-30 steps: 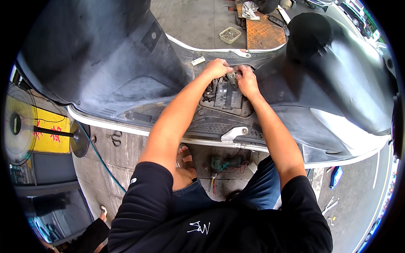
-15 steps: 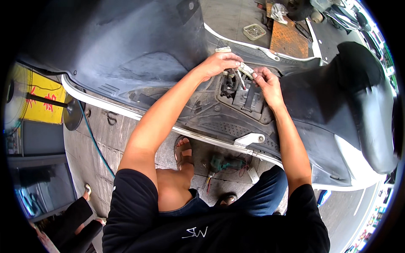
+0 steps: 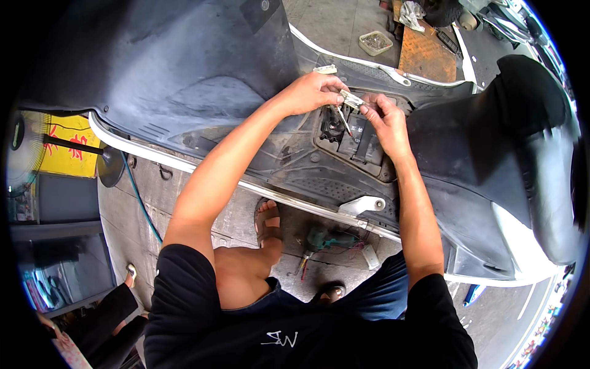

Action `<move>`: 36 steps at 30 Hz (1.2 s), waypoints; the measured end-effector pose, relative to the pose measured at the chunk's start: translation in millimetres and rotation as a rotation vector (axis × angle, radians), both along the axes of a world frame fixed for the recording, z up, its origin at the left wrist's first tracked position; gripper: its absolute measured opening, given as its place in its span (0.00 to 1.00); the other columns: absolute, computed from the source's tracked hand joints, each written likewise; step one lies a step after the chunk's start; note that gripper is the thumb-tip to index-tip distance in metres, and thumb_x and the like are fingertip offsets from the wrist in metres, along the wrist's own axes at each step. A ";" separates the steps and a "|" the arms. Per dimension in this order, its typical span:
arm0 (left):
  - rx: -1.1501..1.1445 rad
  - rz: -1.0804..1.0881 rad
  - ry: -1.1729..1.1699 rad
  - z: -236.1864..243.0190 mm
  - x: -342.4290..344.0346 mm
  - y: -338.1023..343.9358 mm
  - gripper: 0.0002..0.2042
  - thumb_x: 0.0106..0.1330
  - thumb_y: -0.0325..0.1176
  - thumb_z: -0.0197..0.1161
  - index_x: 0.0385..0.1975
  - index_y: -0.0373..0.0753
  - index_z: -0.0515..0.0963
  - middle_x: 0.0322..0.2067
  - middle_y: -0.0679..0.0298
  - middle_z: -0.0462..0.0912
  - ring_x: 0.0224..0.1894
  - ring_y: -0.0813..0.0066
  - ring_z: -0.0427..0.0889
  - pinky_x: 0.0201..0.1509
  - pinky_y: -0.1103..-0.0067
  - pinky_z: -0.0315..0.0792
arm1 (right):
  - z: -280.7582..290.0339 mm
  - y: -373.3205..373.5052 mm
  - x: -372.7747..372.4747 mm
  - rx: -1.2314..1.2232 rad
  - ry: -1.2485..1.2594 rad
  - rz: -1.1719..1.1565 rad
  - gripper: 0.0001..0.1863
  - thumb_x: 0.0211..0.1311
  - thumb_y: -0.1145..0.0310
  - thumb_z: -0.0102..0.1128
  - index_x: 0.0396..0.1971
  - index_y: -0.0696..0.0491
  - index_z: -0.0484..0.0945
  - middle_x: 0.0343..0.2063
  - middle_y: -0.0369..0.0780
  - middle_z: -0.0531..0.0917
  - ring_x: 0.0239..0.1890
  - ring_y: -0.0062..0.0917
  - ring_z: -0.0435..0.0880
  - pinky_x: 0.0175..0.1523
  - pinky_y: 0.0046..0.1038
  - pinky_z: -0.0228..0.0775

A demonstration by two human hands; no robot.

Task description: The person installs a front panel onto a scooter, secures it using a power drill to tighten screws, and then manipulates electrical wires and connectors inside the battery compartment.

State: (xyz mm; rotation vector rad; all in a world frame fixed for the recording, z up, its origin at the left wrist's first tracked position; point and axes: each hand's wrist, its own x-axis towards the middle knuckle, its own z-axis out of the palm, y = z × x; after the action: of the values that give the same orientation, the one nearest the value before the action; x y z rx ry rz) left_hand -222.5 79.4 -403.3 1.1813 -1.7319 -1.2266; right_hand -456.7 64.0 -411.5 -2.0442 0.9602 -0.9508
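A small whitish, grimy block, perhaps a connector, is pinched between both hands above the opening in a scooter's floorboard. My left hand grips its left end, fingers closed. My right hand has thumb and fingers closed on its right end. A thin pale rod or wire with a reddish tip slants down from beneath my left fingers; its kind is unclear. Another pale flat piece shows just beyond my left hand. Inside the opening sits a dark battery, with black wiring beside it.
The scooter's front shield rises left, its black seat right. A green power drill lies on the ground by my feet. Beyond the scooter are a tub of small parts and a rusty plate. A fan stands left.
Both hands stay on the whitish block, which is now turned a little and slightly further left. The thin rod's tip has shifted left over the battery. The whole view has tilted slightly.
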 end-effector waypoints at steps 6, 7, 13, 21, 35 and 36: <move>0.017 0.015 0.000 -1.5 1.1 -0.9 0.12 0.65 0.31 0.62 0.42 0.30 0.78 0.32 0.63 0.83 0.34 0.80 0.81 0.41 0.81 0.76 | -15.0 -5.8 -1.6 0.136 -0.033 0.115 0.10 0.62 0.69 0.63 0.40 0.58 0.80 0.31 0.37 0.79 0.31 0.18 0.74 0.39 0.23 0.67; 0.024 0.005 0.019 -1.7 2.8 0.2 0.12 0.65 0.31 0.62 0.42 0.30 0.78 0.32 0.63 0.83 0.34 0.81 0.81 0.40 0.81 0.75 | -13.3 -6.2 -1.1 0.146 -0.015 0.117 0.10 0.63 0.69 0.62 0.40 0.58 0.80 0.32 0.36 0.79 0.31 0.18 0.73 0.39 0.23 0.67; -0.097 -0.057 -0.247 8.4 -1.1 3.8 0.13 0.61 0.33 0.65 0.42 0.31 0.79 0.28 0.61 0.83 0.31 0.78 0.81 0.37 0.79 0.74 | -21.8 -13.7 -7.2 0.321 -0.040 0.144 0.10 0.64 0.66 0.61 0.39 0.57 0.80 0.29 0.35 0.79 0.30 0.18 0.72 0.38 0.23 0.66; -0.131 -0.058 -0.346 12.9 -3.1 6.5 0.14 0.60 0.36 0.65 0.39 0.33 0.80 0.23 0.61 0.83 0.28 0.77 0.82 0.35 0.78 0.74 | -11.4 -4.6 -3.4 0.227 0.024 0.110 0.12 0.65 0.64 0.59 0.37 0.59 0.79 0.29 0.39 0.79 0.31 0.21 0.73 0.40 0.26 0.67; 0.061 -0.040 -0.248 -1.3 -7.6 8.2 0.11 0.61 0.34 0.64 0.37 0.33 0.79 0.27 0.65 0.82 0.27 0.80 0.80 0.33 0.80 0.74 | -22.7 -4.0 1.1 0.433 -0.155 0.218 0.08 0.64 0.72 0.62 0.40 0.57 0.77 0.25 0.29 0.75 0.26 0.11 0.69 0.33 0.18 0.66; 0.057 -0.042 -0.263 0.1 -7.5 8.1 0.11 0.61 0.33 0.64 0.37 0.32 0.79 0.27 0.65 0.82 0.27 0.80 0.80 0.33 0.80 0.74 | -23.5 -3.7 1.0 0.445 -0.157 0.207 0.08 0.64 0.72 0.62 0.40 0.58 0.77 0.25 0.29 0.75 0.26 0.11 0.70 0.32 0.18 0.67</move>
State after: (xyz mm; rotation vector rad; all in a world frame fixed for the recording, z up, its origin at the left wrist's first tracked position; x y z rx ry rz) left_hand -230.0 87.5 -403.2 1.3982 -1.9307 -1.1946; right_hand -455.7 60.4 -435.0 -1.6310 0.7761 -0.7007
